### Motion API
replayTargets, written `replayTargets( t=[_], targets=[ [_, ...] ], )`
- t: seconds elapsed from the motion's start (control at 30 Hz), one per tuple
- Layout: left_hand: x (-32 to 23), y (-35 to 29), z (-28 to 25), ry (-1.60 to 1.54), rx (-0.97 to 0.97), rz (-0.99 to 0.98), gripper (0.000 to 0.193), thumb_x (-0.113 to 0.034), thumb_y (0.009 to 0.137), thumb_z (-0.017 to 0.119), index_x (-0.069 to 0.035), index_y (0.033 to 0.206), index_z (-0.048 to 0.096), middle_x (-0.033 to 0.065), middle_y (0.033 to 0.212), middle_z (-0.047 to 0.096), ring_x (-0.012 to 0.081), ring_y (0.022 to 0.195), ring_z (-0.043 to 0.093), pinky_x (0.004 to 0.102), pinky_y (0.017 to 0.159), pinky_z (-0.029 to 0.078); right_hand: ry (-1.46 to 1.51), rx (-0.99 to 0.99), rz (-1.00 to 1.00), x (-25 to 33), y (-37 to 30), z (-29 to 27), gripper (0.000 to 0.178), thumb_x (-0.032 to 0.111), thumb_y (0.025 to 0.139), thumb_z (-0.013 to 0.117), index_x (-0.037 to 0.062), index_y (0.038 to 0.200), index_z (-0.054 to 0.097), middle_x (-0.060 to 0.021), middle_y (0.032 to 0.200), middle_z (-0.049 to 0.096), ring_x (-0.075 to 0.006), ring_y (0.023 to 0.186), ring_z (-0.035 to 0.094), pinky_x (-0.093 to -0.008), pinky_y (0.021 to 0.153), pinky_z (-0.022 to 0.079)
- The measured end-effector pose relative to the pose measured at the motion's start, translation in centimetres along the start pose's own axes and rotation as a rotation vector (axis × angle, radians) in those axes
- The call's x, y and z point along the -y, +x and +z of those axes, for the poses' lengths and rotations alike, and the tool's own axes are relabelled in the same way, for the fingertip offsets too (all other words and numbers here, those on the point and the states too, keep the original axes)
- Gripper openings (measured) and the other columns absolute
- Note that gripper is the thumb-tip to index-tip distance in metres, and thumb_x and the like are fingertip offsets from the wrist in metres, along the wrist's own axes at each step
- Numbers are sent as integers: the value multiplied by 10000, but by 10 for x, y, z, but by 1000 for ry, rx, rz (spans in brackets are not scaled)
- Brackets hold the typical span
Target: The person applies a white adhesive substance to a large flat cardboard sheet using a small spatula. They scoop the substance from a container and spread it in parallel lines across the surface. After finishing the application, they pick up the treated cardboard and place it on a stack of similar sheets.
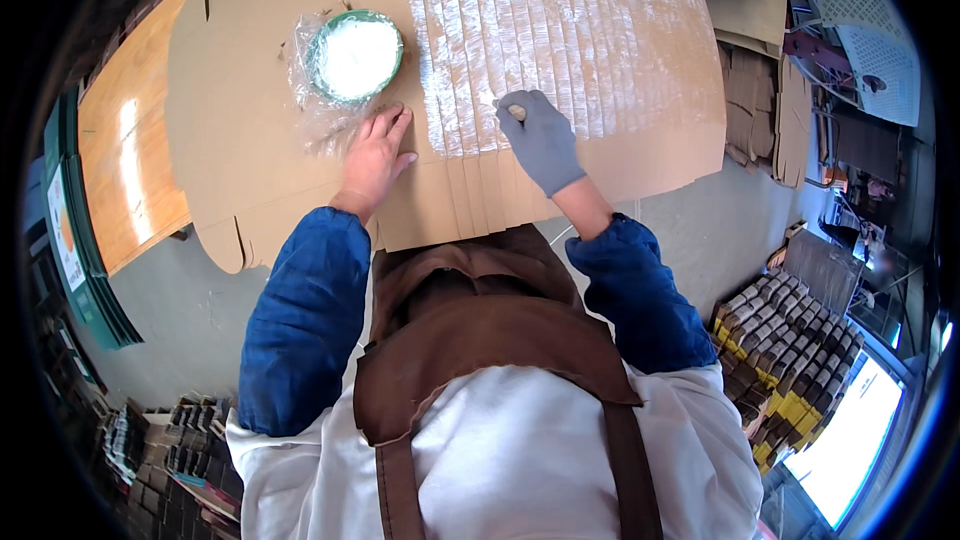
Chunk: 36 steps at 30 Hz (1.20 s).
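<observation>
My left hand (376, 157) is bare and rests flat on the brown cardboard (250, 140), fingers stretched out beside crumpled clear plastic film (330, 128). Just beyond it stands a round green-rimmed bowl (355, 55) holding a bright white substance. My right hand (541, 140), in a grey glove, is closed around a tool with a pale wood-coloured handle (517, 112); its working end is mostly hidden. That hand is at the near left part of a row of overlapping cardboard strips (560, 50), streaked with a glossy white coating. Their near ends are bare brown.
An orange-brown wooden board (130, 130) lies left of the cardboard. Folded cardboard pieces (750, 100) and a white perforated plastic chair (875, 50) are at the right. Stacks of dark and yellow bundled pieces (785, 350) stand at the lower right, and more stacks (190, 440) at the lower left.
</observation>
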State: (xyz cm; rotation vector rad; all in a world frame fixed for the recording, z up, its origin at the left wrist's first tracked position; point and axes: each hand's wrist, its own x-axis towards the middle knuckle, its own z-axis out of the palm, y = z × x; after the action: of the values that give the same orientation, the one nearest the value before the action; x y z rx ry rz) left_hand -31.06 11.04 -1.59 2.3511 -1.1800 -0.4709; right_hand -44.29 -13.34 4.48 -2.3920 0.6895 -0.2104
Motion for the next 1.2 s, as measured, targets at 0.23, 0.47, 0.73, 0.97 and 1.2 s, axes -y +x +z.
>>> replayTargets(
  t=[0.23, 0.47, 0.73, 0.97, 1.2],
  targets=[
    [1, -1, 0, 30, -5, -13, 674, -160, 763, 775, -87, 1377, 509, 68, 1402, 478, 299, 1262, 455, 382, 1070, 418, 69, -146, 127, 11, 21, -11, 142, 244, 922, 588, 111, 932, 638, -169, 918, 636, -411, 822, 638, -495, 728, 506],
    [2, 0, 0, 25, 2, -21, 685, -161, 764, 777, -86, 1385, 498, 63, 1415, 469, 297, 1267, 450, 380, 1073, 414, -30, -127, 144, -5, 15, -17, 152, 265, 901, 619, 125, 957, 629, -151, 936, 636, -402, 829, 646, -489, 740, 511],
    [5, -1, 1, 32, 6, -2, 681, -177, 770, 773, -86, 1388, 501, 51, 1417, 468, 281, 1281, 444, 374, 1081, 410, -240, -69, 120, -19, 11, -21, 135, 251, 905, 584, 117, 922, 578, -153, 930, 584, -411, 813, 635, -526, 708, 506],
    [3, 1, 2, 29, 5, -5, 688, -179, 769, 774, -79, 1391, 498, 59, 1413, 472, 274, 1299, 436, 374, 1087, 406, -62, -96, 185, -8, 37, 7, 154, 246, 886, 615, 93, 904, 605, -180, 953, 632, -418, 810, 632, -493, 721, 507],
    [7, 2, 4, 16, -22, 15, 707, -161, 756, 780, -70, 1395, 492, 67, 1421, 457, 298, 1269, 442, 378, 1080, 407, -193, -91, 3, -10, 39, 9, 135, 249, 897, 606, 117, 925, 592, -165, 936, 615, -421, 797, 641, -516, 702, 511]
  ],
)
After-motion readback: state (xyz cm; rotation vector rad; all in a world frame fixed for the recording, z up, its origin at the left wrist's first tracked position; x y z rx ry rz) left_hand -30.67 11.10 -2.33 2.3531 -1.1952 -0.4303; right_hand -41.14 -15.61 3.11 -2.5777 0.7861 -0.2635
